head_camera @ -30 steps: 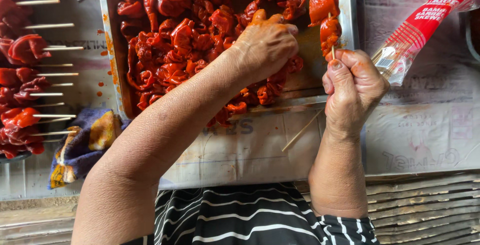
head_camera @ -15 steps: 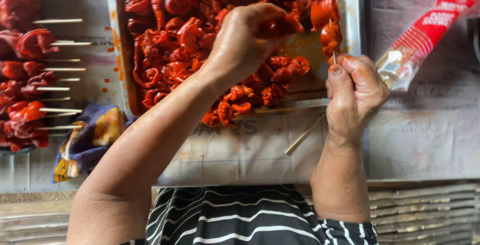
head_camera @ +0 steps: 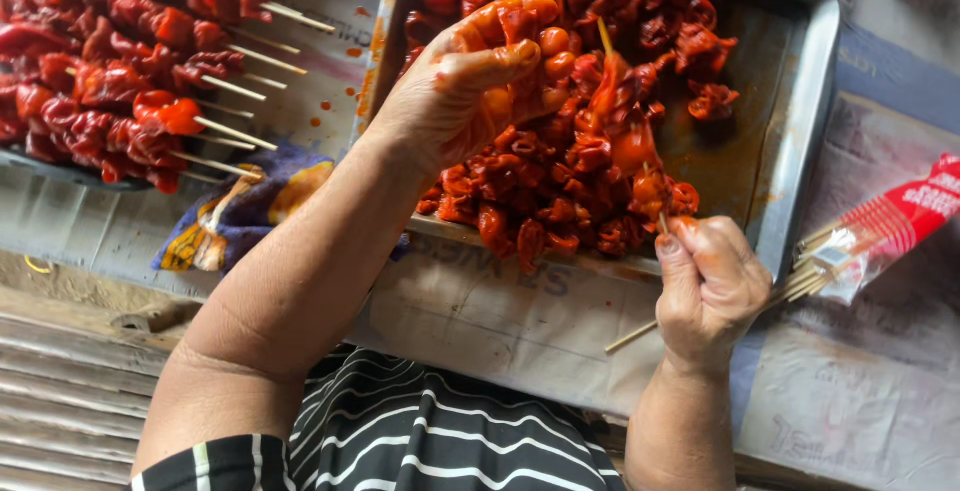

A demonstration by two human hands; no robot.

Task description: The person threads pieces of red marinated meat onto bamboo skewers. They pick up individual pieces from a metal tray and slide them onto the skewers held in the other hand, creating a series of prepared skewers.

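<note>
Meat is being threaded onto a stick (head_camera: 640, 206) gripped by the right hand (head_camera: 712, 286); left hand (head_camera: 470, 81) closed on meat. Finished skewers (head_camera: 130, 71) are lying left of the tray (head_camera: 800, 141), much meat remaining inside.

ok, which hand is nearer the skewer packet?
Right. The right hand sits just left of the skewer packet, holding a skewer. The left hand is far off, over the tray.

Tray (head_camera: 815, 101) top cut by frame edge; finished skewers (head_camera: 110, 81) run off left; skewer packet (head_camera: 890, 236) clipped right.
</note>
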